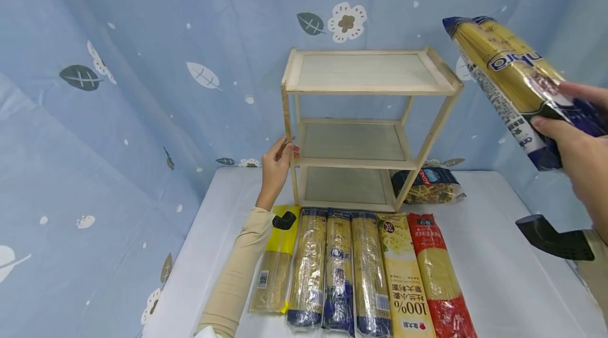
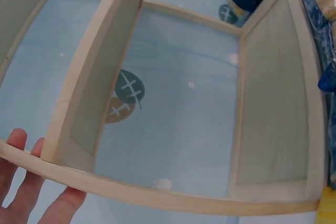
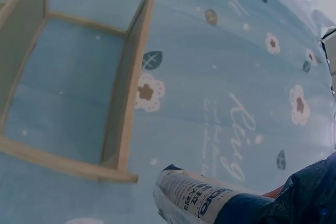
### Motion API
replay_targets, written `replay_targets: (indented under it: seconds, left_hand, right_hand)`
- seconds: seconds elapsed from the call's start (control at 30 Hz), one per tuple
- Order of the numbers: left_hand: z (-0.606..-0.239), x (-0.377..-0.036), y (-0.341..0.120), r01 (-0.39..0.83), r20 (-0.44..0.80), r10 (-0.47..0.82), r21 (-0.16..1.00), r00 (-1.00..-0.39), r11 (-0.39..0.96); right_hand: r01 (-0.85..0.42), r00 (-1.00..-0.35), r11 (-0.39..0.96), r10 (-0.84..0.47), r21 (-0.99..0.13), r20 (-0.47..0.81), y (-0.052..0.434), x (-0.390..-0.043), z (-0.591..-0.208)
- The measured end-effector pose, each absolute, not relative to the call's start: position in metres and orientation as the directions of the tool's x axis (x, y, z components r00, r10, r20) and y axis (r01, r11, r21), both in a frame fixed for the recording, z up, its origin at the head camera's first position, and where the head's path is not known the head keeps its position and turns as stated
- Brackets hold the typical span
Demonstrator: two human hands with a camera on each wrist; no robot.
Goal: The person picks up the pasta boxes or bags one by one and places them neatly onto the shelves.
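A pale wooden shelf rack (image 1: 351, 162) with three levels stands at the back of the white table. My left hand (image 1: 277, 166) holds its left front post at about the middle level; in the left wrist view the fingers (image 2: 63, 205) lie against the wooden post. Up at the right, my right hand (image 1: 577, 142) grips a blue-ended pack of spaghetti (image 1: 515, 71), raised and tilted, to the right of the rack. That pack (image 3: 205, 198) shows partly in the right wrist view, where the hand is mostly hidden behind it.
Several pasta packs lie side by side before the rack: a yellow-topped one (image 1: 273, 274), blue-ended ones (image 1: 339, 269), a yellow-and-white one (image 1: 406, 274) and a red-ended one (image 1: 442, 274). A dark bag of short pasta (image 1: 429, 186) lies behind the rack's right front post. Blue patterned curtain (image 1: 190, 37) surrounds the table.
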State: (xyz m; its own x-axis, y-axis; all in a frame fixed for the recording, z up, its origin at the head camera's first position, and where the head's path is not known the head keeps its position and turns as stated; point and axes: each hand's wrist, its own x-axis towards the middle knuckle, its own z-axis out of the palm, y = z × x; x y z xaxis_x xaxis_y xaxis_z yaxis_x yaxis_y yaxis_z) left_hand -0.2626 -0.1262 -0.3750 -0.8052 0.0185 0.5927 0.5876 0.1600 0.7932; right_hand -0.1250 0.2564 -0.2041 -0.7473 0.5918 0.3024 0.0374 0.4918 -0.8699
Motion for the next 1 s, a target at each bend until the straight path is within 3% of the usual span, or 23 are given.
replay_targets:
  seconds: [0.2, 0.43, 1.0]
  left_hand:
    - [-0.378, -0.261, -0.129, 0.568, 0.575, 0.005, 0.807, -0.818, 0.162]
    - [-0.375, -0.263, -0.129, 0.551, 0.556, 0.012, 0.821, -0.831, 0.151]
    - [-0.376, -0.263, -0.125, 0.542, 0.552, -0.017, 0.824, -0.834, 0.165]
  right_hand:
    - [-0.029, -0.758, 0.651, 0.480, -0.758, 0.441, 0.237, -0.142, -0.190]
    - [-0.158, -0.726, 0.715, 0.384, -0.681, 0.571, 0.219, -0.165, -0.180]
    - [-0.176, -0.771, 0.764, 0.285, -0.620, 0.570, 0.188, -0.209, -0.173]
